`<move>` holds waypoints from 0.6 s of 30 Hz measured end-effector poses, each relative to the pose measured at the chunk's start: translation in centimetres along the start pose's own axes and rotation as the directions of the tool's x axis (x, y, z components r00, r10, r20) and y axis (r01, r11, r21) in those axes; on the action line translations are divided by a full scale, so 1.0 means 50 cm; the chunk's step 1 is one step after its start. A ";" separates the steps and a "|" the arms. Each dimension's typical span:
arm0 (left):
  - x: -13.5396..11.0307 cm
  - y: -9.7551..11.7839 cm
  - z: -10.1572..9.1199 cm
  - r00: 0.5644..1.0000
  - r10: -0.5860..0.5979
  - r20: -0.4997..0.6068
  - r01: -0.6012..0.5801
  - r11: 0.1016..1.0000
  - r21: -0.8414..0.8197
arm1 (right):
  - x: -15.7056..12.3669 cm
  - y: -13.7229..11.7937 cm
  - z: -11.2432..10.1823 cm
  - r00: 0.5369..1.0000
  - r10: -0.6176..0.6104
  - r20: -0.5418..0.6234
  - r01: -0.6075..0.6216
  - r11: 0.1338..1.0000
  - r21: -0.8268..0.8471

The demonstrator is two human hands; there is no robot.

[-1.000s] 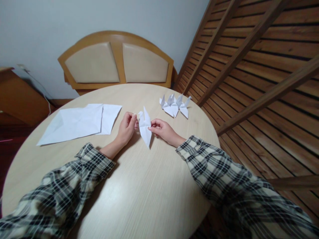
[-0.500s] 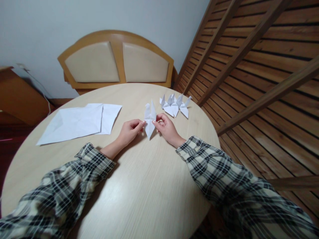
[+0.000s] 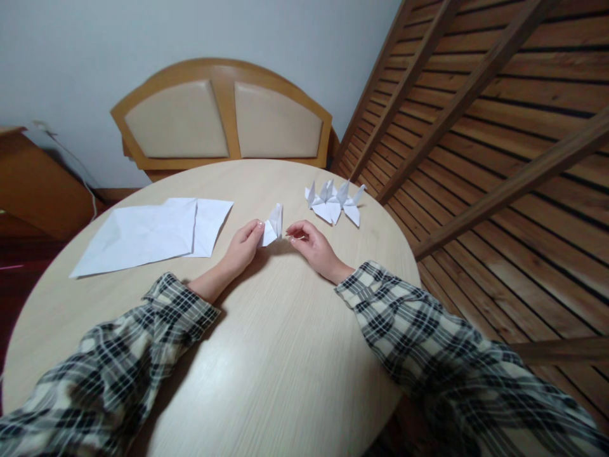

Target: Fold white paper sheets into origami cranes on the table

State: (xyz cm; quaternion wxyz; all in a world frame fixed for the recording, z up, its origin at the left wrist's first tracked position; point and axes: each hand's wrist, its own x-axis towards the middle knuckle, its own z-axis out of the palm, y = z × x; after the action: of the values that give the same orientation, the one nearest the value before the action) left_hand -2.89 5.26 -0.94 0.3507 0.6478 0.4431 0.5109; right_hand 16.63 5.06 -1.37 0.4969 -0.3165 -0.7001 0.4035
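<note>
The left hand (image 3: 242, 246) is closed in a pinch, thumb on top, on the white folded paper bird (image 3: 269, 233), which is held over the middle of the round table (image 3: 276, 343) with an upright flap pointing away from the person. The right hand (image 3: 314, 249) is just beside it, fingers loosely curled and thumb slightly parted from them, with nothing visible in its grasp. Beyond the right hand, finished paper cranes (image 3: 333, 212) stand close together in a row. At least 2 white sheets (image 3: 147, 235) overlap on the table, left of the left hand.
</note>
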 end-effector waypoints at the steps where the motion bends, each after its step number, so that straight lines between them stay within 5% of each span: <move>1: 0.001 -0.004 0.000 1.000 -0.020 0.000 0.020 1.000 -0.023 | 0.001 0.003 -0.002 1.000 -0.007 -0.020 0.006 1.000 -0.022; 6: 0.001 -0.013 0.002 0.997 -0.074 0.033 0.078 0.986 -0.144 | 0.003 0.020 -0.010 0.998 0.026 -0.063 -0.034 0.991 -0.130; 18: -0.004 0.002 0.001 0.991 -0.025 0.131 0.043 0.990 -0.134 | 0.007 0.016 -0.010 0.989 -0.022 0.148 0.059 0.967 -0.247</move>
State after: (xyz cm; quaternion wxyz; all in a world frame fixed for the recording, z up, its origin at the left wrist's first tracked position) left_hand -2.82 5.03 -0.91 0.4309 0.6462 0.3946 0.4910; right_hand 17.04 5.87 -1.83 0.4093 -0.3324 -0.7858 0.3234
